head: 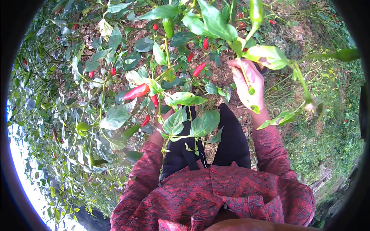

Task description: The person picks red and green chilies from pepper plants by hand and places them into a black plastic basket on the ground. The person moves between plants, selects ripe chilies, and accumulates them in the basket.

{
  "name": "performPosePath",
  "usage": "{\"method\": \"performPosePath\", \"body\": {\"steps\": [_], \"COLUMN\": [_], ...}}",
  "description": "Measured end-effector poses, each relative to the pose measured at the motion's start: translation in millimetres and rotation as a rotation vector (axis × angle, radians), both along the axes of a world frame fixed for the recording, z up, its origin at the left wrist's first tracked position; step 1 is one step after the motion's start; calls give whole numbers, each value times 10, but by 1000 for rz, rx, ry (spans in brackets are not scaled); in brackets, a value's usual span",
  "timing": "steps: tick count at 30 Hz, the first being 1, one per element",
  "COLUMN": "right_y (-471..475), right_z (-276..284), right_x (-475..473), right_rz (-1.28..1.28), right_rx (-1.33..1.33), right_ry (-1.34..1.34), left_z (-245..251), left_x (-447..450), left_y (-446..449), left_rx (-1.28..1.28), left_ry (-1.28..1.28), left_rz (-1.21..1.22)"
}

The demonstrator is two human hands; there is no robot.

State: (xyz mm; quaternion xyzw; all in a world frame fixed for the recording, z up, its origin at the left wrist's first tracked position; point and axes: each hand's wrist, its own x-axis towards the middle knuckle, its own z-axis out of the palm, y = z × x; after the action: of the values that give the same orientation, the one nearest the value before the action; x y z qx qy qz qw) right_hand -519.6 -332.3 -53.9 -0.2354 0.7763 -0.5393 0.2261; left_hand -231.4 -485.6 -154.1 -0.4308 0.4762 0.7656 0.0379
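Note:
My right hand [249, 86] reaches among the chilli plants, its fingers bent together behind a thin green stem and a spotted leaf [267, 57]. Whether the fingers grip anything is hidden from me. Leaves cover most of my left hand [167, 115], lower and to the left, so its fingers cannot be made out. Just above it hang a large red chilli [137, 91] and a smaller red chilli [155, 100]. Another red chilli [145, 121] dangles beside my left wrist. Between the two hands, further up, is a bright red chilli [199, 69].
Close to the camera, a branch bears a green chilli [256, 13] and broad leaves. A second green chilli [168, 28] stands at upper middle. Dense chilli foliage [57, 95] fills the left side. Reddish soil [310, 29] and low weeds [326, 150] show at right.

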Motion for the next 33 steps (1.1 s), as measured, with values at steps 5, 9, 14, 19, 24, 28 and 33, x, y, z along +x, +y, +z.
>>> {"method": "performPosePath", "body": {"steps": [5, 9, 14, 19, 24, 28, 33], "right_y": [-624, -388, -280, 25, -54, -79, -16], "right_z": [5, -167, -353, -539, -363, -244, 13], "right_x": [-125, 51, 232, 253, 309, 479, 695], "right_rz": [555, 620, 690, 560, 600, 446, 564], "right_rx": [52, 231, 166, 83, 317, 252, 56], "right_ry": [653, 496, 334, 545, 495, 448, 107], "left_z": [79, 210, 229, 362, 400, 478, 521], "left_x": [-522, -855, -822, -908, -968, -1073, -1185], "left_y": [115, 299, 419, 474, 530, 566, 516], "left_rx": [473, 350, 575, 491, 333, 224, 163], "left_ry": [330, 189, 254, 291, 330, 235, 121], "left_rz": [482, 418, 491, 393, 400, 426, 430]}}
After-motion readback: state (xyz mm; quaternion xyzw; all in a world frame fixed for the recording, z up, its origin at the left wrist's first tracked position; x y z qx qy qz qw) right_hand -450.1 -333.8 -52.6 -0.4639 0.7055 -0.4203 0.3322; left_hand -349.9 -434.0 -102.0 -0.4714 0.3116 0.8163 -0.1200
